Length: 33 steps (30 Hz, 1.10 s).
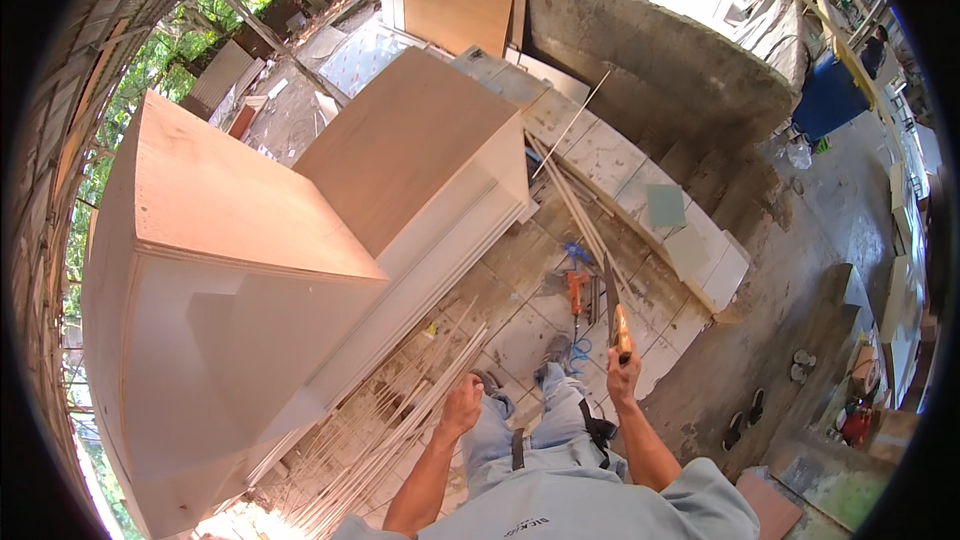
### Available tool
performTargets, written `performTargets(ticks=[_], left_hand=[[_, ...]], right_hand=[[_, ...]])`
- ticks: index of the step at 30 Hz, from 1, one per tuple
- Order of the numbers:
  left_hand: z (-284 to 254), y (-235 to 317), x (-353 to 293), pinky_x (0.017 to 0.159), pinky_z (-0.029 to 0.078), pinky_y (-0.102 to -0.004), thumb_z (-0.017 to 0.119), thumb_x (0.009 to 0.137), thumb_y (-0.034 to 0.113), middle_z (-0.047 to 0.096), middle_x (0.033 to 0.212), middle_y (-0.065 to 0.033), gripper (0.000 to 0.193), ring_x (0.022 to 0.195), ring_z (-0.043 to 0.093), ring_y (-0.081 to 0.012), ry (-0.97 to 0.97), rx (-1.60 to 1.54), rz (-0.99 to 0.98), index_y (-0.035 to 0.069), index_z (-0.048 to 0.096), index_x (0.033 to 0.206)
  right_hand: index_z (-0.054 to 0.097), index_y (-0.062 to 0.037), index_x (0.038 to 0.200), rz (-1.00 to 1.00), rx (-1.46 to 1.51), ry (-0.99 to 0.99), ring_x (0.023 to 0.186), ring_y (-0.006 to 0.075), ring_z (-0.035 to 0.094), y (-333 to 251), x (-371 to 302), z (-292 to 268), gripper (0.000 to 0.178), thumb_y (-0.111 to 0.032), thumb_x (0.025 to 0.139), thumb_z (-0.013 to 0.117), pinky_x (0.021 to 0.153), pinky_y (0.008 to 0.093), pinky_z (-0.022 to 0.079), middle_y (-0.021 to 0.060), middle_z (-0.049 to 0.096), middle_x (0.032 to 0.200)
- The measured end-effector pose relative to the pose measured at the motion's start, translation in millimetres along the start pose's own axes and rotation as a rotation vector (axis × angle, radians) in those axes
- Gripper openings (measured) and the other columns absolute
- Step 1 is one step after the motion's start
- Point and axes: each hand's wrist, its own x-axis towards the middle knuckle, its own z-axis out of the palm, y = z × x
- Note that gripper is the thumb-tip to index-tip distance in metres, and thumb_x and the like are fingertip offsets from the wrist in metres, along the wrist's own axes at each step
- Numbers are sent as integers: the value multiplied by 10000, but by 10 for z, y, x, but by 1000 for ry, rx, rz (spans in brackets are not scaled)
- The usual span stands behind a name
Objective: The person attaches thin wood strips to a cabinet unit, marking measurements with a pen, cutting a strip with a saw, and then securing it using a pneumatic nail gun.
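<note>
In my right hand is a handsaw with a wooden handle, held upright in front of me. Its narrow blade points away, toward long wooden strips on the floor. My left hand hangs over my left leg with its fingers curled in, and nothing shows in it. Behind that hand lies a bundle of thin pale strips. An orange power tool rests on the tiles beyond my feet, next to a blue tool and a coiled blue hose.
Large wooden cabinets with white sides fill the left. A low tiled ledge runs along the far right, holding a greenish square piece. Concrete steps descend beyond it. Dark sandals lie at right.
</note>
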Motion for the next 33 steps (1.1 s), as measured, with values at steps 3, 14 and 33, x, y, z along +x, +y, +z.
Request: performTargets(ticks=[3,14,33], left_hand=[[127,-527,-39,705,455,-552,443,986,265,644,818,-256,269,822,609,-470,-16,-53,26,36,584,975],[137,-1713,193,738,444,-548,428,1008,379,624,883,-282,448,893,584,-484,-188,-22,-292,-18,597,889],[877,-2996,2668,599,472,-401,569,944,333,620,612,-160,338,584,642,-284,-138,215,-167,24,704,948]], right_hand=[[516,-47,1321,36,-165,4,641,131,507,-31,-16,317,458,-79,871,597,597,296,429,8,538,741],[296,32,1470,-219,-678,21,1027,389,565,822,253,2062,737,-112,833,640,843,446,467,212,561,1153],[238,87,1480,-707,-909,103,793,277,551,3831,2010,4044,704,-2,853,547,695,381,450,154,543,916]])
